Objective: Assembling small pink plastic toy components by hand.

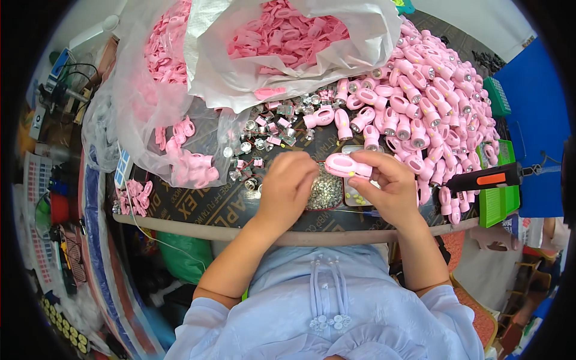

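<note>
Pink flashlight (350, 167) is held inside table edge (336, 237).

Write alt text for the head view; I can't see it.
A person's bare right hand holds a pink plastic loop-handled piece over a black patterned table, the bare left hand close beside it. Beyond, an open white plastic bag holds pink plastic parts; to the right lies a heap of silver-ended pink plastic pieces.

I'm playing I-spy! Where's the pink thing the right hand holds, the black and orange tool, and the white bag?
Pink thing (346, 168): head view, its side.
Black and orange tool (492, 179): head view, orange patch.
White bag (216, 78): head view, front wall.
</note>
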`<state>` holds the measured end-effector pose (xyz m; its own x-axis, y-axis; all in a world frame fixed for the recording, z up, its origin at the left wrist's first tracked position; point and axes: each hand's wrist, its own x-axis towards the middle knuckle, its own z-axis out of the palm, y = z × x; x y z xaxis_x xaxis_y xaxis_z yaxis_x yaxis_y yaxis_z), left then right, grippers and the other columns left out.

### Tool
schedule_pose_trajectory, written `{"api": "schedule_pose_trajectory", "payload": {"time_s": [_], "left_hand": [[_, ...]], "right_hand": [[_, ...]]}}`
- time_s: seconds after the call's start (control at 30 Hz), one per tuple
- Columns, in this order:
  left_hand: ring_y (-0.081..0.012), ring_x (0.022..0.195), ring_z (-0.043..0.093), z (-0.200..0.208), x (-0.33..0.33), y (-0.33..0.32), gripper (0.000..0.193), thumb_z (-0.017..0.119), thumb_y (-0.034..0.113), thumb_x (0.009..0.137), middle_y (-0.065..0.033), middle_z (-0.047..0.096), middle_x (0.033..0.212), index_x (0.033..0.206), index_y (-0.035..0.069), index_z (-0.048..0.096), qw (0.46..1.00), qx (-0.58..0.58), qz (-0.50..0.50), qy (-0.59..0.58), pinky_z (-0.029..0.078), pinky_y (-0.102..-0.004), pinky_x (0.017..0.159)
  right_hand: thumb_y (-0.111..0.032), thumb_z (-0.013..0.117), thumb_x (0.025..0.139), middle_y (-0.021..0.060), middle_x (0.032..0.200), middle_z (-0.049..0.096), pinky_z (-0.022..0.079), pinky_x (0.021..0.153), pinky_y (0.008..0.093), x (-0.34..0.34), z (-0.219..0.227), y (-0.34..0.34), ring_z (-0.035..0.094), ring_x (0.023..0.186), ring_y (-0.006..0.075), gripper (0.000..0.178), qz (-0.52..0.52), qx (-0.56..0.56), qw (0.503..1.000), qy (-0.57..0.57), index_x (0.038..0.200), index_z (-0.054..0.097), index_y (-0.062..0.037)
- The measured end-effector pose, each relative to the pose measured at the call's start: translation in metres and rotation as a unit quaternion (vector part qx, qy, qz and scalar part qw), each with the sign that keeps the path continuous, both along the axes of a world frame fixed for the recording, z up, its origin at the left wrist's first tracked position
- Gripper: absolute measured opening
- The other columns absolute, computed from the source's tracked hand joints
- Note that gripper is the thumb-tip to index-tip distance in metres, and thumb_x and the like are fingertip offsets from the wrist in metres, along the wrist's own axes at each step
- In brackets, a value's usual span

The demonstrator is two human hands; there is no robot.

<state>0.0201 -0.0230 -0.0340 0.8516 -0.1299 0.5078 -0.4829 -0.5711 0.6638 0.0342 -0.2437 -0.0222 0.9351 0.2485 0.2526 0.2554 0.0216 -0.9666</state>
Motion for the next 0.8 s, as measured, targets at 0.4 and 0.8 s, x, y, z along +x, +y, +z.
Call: {"api": "schedule_pose_trajectory", "payload": {"time_s": [0.4, 0.8], "left_hand": [[-0.0305, 0.085, 0.065, 0.025, -0.002, 0.021, 0.021, 0.064, -0.009, 0.08, -0.014, 0.067, 0.097, 0.099, 0.002, 0.064, 0.994, 0.028, -0.061, -0.088, 0.053, -0.0365, 0.074], [-0.0297, 0.09, 0.067, 0.03, -0.002, 0.028, 0.029, 0.077, -0.001, 0.076, -0.0121, 0.069, 0.1, 0.102, 0.003, 0.064, 0.993, 0.006, -0.05, -0.107, 0.054, -0.0382, 0.078]], "right_hand": [[0.002, 0.079, 0.077, 0.0107, 0.108, 0.07, 0.049, 0.061, 0.0223, -0.001, 0.01, 0.016, 0.059, 0.069, 0.0079, 0.04, 0.012, -0.062, 0.998, -0.017, 0.116, 0.069, -0.0019], [-0.001, 0.076, 0.081, 0.0146, 0.111, 0.067, 0.052, 0.065, 0.0284, -0.002, 0.028, 0.024, 0.065, 0.086, 0.0216, 0.035, -0.038, -0.182, 0.965, -0.182, 0.115, 0.065, -0.0029]]}}
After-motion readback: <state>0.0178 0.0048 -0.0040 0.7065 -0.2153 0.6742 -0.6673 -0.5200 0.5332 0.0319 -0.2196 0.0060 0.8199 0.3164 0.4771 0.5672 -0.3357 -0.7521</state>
